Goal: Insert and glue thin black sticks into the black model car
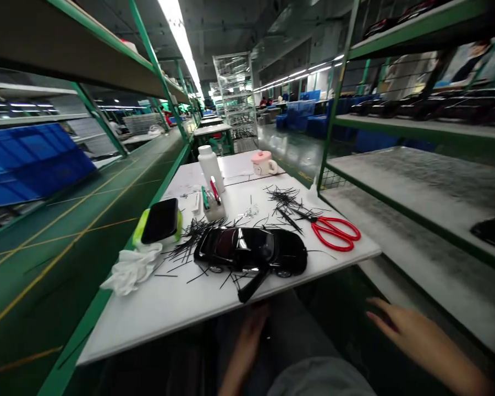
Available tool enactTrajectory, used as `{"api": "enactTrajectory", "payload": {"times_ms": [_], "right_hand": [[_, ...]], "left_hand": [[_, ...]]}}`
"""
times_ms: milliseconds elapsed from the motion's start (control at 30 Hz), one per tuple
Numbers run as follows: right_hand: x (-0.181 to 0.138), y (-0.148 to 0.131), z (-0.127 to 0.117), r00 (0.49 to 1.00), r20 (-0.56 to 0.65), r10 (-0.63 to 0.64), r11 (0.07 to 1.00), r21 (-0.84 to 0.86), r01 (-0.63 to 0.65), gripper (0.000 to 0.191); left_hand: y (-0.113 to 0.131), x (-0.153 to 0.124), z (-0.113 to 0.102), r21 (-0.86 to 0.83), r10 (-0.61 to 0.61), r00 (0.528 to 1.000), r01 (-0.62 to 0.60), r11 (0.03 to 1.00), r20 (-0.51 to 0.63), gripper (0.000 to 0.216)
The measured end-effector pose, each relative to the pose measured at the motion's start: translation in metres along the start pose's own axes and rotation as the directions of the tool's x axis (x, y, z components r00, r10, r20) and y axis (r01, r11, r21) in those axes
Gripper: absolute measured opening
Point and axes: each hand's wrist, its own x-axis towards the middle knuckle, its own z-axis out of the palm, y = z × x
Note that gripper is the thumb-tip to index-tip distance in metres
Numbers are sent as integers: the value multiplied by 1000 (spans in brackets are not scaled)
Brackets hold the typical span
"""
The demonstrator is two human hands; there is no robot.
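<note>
A glossy black model car [249, 250] sits on a white board [148, 324], with a black strip-like part [253, 285] jutting toward me from its near side, possibly an open door. Thin black wires lie scattered around it, with clumps [284, 199] behind it and to its left. Red-handled scissors [334, 232] rest to its right. My left hand [247, 341] is blurred just below the board's near edge, close to the black part and holding nothing visible. My right hand [412, 335] hangs lower right, past the board's corner, with empty fingers spread.
On the board stand a white bottle [210, 168], a pink cup [264, 163], a pen holder [213, 206], a phone in a green case [160, 221] and a crumpled white cloth [132, 269]. Green-framed shelves [416, 132] flank me. Blue crates [301, 115] stand farther off.
</note>
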Motion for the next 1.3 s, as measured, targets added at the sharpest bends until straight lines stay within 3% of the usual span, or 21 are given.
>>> {"api": "enactTrajectory", "payload": {"times_ms": [100, 133, 200, 267, 300, 333, 433, 467, 500, 533, 667, 733, 833, 1067, 1200, 1233, 1300], "right_hand": [[10, -26, -6, 984, -84, -158, 984, 70, 164, 32], [16, -39, -14, 964, -155, -216, 969, 87, 231, 29], [32, -68, -32, 886, -319, -336, 915, 114, 388, 22], [48, -101, -47, 772, -475, -422, 843, 108, 527, 26], [57, -116, -51, 735, -491, -468, 811, 93, 578, 35], [65, -131, -54, 717, -475, -510, 788, 74, 611, 46], [86, -164, -51, 735, -332, -591, 769, 44, 638, 75], [91, -170, -49, 751, -290, -594, 775, 45, 630, 79], [95, -174, -46, 764, -261, -590, 782, 52, 622, 82], [98, -176, -44, 773, -247, -584, 787, 60, 614, 84], [100, -177, -42, 773, -261, -579, 783, 86, 616, 82], [99, -178, -45, 779, -267, -567, 788, 101, 608, 80], [97, -180, -49, 792, -272, -547, 800, 108, 590, 79], [99, -176, -47, 744, -339, -576, 750, 145, 646, 84], [97, -174, -46, 714, -419, -562, 718, 183, 672, 87], [97, -174, -46, 719, -419, -554, 724, 183, 665, 88], [95, -175, -47, 779, -363, -511, 780, 185, 598, 92]], "left_hand": [[9, -45, -23, 78, -19, 995, 11, 997, 102, 44], [17, -61, -32, 192, 7, 989, -36, 981, 150, 44], [39, -86, -51, 334, 102, 986, -141, 932, 131, 42], [64, -95, -66, 351, 319, 947, -310, 883, 33, 35], [76, -93, -71, 341, 454, 889, -410, 846, -56, 28], [87, -86, -76, 342, 580, 800, -507, 791, -155, 24], [113, -52, -85, 513, 789, 516, -603, 611, -334, 24], [119, -39, -88, 587, 821, 462, -579, 566, -336, 29], [122, -28, -90, 643, 835, 442, -543, 540, -328, 37], [124, -18, -93, 684, 838, 447, -506, 526, -313, 45], [117, -5, -98, 713, 744, 608, -388, 583, -278, 66], [115, -7, -97, 673, 697, 653, -375, 637, -296, 68], [116, -9, -95, 673, 662, 685, -338, 659, -305, 72], [123, -5, -93, 728, 581, 778, -252, 638, -240, 75], [121, -7, -93, 717, 568, 783, -241, 654, -255, 72], [120, -8, -93, 711, 568, 779, -239, 662, -267, 72], [118, -8, -93, 684, 557, 775, -232, 691, -300, 71]]}}
